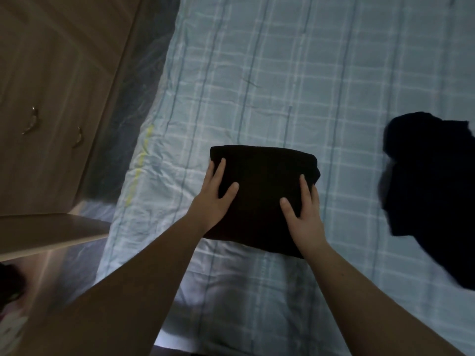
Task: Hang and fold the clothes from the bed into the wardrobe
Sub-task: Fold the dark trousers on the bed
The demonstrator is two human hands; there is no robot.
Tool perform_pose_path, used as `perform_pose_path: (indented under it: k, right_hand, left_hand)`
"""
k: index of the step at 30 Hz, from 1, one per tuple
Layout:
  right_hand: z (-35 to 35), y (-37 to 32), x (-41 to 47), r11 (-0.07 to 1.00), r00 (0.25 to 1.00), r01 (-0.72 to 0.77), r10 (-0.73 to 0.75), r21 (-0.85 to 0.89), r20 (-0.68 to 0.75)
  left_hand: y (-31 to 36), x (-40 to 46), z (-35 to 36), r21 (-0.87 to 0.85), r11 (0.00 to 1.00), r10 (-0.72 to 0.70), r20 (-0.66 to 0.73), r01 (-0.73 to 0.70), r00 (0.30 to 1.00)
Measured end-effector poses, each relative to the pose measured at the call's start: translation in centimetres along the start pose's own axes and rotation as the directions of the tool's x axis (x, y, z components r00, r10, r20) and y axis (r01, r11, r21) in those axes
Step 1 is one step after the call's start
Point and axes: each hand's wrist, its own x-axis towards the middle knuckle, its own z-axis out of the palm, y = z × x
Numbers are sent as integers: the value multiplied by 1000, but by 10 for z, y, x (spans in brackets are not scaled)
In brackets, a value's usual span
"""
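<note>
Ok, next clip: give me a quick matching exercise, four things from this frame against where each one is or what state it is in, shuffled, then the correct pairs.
Things:
1. folded black garment
2. dark loose garment
3. wardrobe doors
4. checked bedsheet

Places or states:
A. at the left of the frame, closed, with metal handles
B. in a heap at the right edge of the bed
C. spread over the mattress, light blue
D. between the left hand and right hand, near the bed's front edge

Pairs: 1-D, 2-B, 3-A, 4-C
</note>
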Motion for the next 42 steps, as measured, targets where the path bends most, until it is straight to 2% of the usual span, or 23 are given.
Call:
perform_pose_path:
  k: [6,11,15,19,24,29,38,42]
  right_hand:
    - [-10,2,-1,975,996,-9,-12,221,93]
    - [3,-13,-37,945,989,2,-50,328,140]
    - [15,-64,-72,935,970,122,-184,332,161]
    - [26,-144,-110,903,906,292,-366,315,210]
    - [72,-239,-196,816,774,486,-568,312,281]
    - [151,-307,-311,710,606,612,-704,348,371]
    - [316,-391,-505,542,301,721,-806,433,509]
    - [365,-412,-550,505,212,718,-815,480,540]
  left_hand:
    - [7,-17,3,-60,998,-22,-31,20,999]
    - [1,-61,-17,-86,996,23,-133,-35,991]
    - [13,-108,-65,-83,992,70,-264,-95,962]
    - [21,-181,-132,-104,987,66,-426,-121,902]
    - [5,-303,-220,-110,979,65,-638,-174,768]
    - [-50,-447,-288,-97,979,31,-797,-179,604]
    - [-174,-669,-378,-178,960,-108,-948,-217,299]
    - [-211,-717,-400,-180,961,-130,-964,-212,230]
